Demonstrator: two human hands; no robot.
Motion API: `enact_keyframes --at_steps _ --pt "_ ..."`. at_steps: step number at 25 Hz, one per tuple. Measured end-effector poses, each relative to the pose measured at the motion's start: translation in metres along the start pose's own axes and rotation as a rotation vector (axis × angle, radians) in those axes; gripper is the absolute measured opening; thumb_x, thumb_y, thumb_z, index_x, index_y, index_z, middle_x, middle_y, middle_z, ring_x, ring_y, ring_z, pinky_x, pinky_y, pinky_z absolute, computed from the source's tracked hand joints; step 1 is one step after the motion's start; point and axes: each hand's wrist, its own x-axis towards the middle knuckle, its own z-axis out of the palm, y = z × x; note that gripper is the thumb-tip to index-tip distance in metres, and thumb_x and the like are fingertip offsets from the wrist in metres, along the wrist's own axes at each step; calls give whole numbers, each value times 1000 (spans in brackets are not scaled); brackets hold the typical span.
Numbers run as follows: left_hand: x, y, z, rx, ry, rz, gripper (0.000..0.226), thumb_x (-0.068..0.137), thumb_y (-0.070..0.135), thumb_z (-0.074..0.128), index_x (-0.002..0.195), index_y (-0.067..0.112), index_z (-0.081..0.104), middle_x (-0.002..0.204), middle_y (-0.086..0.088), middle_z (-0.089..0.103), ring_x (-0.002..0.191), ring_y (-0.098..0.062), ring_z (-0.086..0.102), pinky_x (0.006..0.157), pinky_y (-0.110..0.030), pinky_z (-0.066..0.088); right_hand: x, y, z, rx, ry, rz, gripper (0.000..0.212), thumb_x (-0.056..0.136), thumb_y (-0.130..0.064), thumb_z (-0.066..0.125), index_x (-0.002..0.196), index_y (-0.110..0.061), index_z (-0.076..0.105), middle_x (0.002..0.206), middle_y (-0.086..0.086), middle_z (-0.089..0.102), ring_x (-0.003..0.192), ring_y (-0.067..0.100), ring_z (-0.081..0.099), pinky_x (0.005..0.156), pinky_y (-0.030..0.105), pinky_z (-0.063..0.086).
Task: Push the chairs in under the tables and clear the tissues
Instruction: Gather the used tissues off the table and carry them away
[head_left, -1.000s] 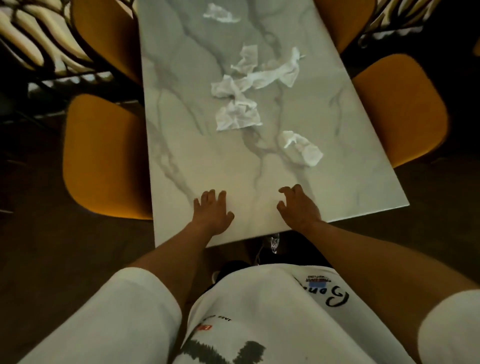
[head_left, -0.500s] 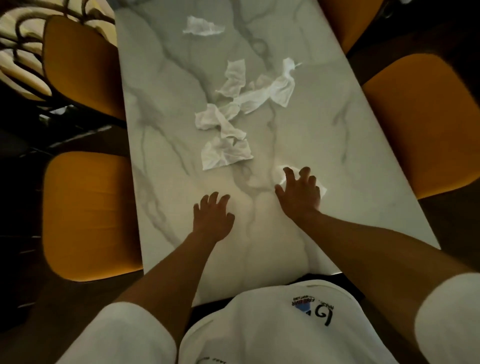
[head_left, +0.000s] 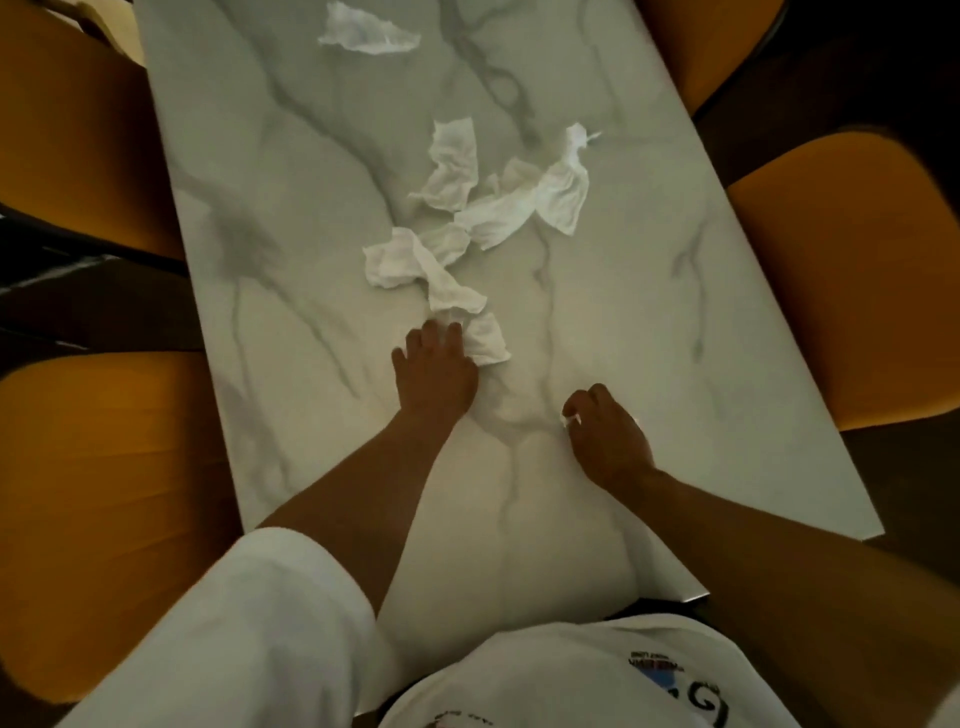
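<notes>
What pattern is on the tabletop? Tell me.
White marble tabletop with grey veining, seen clearly in the head view.

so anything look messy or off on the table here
Yes: crumpled tissues lie strewn along the middle of the marble table, with one more alone at the far end. The left hand touches the nearest; the right hand is curled round a scrap. Nothing looks spilled or broken.

Dining area, marble table (head_left: 311, 218), orange chairs (head_left: 857, 280) around
</notes>
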Motion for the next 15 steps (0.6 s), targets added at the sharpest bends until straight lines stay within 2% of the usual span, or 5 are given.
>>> enact_keyframes --at_steps 3,7,9,12,15 --pt "-21 -3 11 -42 68 79 27 76 17 72 102 12 67 101 -13 62 85 -34 58 63 -40 46 36 -31 -17 86 79 -91 13 93 -9 59 105 -11 63 109 11 56 85 37 62 69 36 46" --pt "-54 -27 28 -176 121 243 13 75 8 72 86 13 70 78 -6 60 64 -28 57 53 -37 44 128 -79 -47 193 191 -153 42 88 -10 58 130 -15 55 129 12 58 105 38 64 87 48 53" --pt "-62 -38 24 -228 148 281 25 79 10 60 101 11 70 80 -5 62 64 -28 59 56 -37 44 174 -97 -63 163 179 -132 62 90 -12 57 149 -17 39 142 10 54 121 35 59 100 47 49" --pt "-25 -45 -2 -182 183 219 63 75 5 71 136 5 55 87 -7 66 72 -29 62 66 -43 50 217 -110 -77 -14 109 -31 80 95 -15 58 160 -12 9 140 16 54 123 35 57 98 43 47" --pt "38 -36 -35 -148 137 160 91 75 1 76 154 7 32 89 -14 66 71 -32 62 64 -45 51 228 -93 -73 -23 63 148 82 96 -20 59 159 -7 8 140 21 52 126 38 55 101 43 46"
